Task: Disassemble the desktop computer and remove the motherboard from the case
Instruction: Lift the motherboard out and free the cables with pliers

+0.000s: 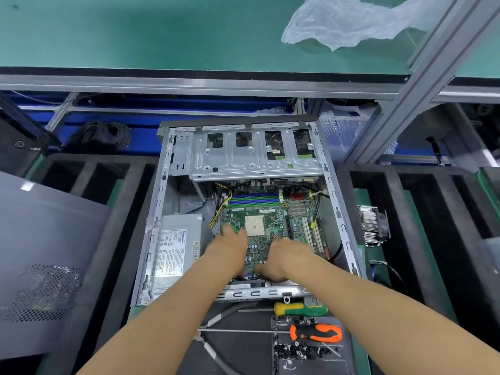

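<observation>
An open grey computer case point(159, 201) lies flat in front of me. Inside it sits the green motherboard point(273, 220) with a bare white CPU socket point(254, 225) and blue memory slots. My left hand point(228, 247) lies on the board's left edge beside the socket, fingers pointing away. Over the board's near edge is my right hand point(284, 259), with its fingers curled down toward the rear ports. The fingertips of both hands are hidden, so what they hold is unclear.
A grey power supply point(176, 250) fills the case's near left corner; a metal drive cage point(254, 155) spans the far end. Near me lie a yellow-green screwdriver point(300, 309), an orange-black screwdriver point(316, 332) and several loose screws point(295, 351). The side panel point(40, 253) rests left, a heatsink point(374, 226) right.
</observation>
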Available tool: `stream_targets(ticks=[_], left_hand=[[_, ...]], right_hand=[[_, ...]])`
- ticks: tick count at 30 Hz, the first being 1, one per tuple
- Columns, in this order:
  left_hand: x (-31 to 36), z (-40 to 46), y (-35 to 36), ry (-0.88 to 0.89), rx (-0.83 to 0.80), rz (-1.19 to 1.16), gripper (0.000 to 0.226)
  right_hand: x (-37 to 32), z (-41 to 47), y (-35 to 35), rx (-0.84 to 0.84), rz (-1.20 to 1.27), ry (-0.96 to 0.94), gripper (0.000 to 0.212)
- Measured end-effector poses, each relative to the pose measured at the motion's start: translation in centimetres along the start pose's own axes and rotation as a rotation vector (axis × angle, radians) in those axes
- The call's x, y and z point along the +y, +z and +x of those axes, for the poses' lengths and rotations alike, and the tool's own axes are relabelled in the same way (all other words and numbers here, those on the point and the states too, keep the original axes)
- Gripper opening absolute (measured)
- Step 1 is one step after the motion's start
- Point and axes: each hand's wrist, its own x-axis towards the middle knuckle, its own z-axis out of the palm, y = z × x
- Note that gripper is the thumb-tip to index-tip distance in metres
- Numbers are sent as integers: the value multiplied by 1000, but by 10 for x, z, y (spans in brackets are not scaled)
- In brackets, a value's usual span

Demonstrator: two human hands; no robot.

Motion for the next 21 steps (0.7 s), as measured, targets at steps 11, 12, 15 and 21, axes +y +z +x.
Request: stream_targets(ticks=[11, 12, 15, 21], left_hand=[[-15, -36, -5, 262, 98, -426, 31], [-16, -38, -5, 273, 114, -440, 30], [-17, -44, -3, 287, 140, -483, 26], [-18, -57, 2, 287, 230, -505, 17]], right_hand=[[8, -9, -46, 287, 74, -72, 63], [9, -9, -50, 276, 66, -74, 63], [10, -8, -55, 269, 78, -79, 61], [8, -13, -76, 242, 96, -105, 73]])
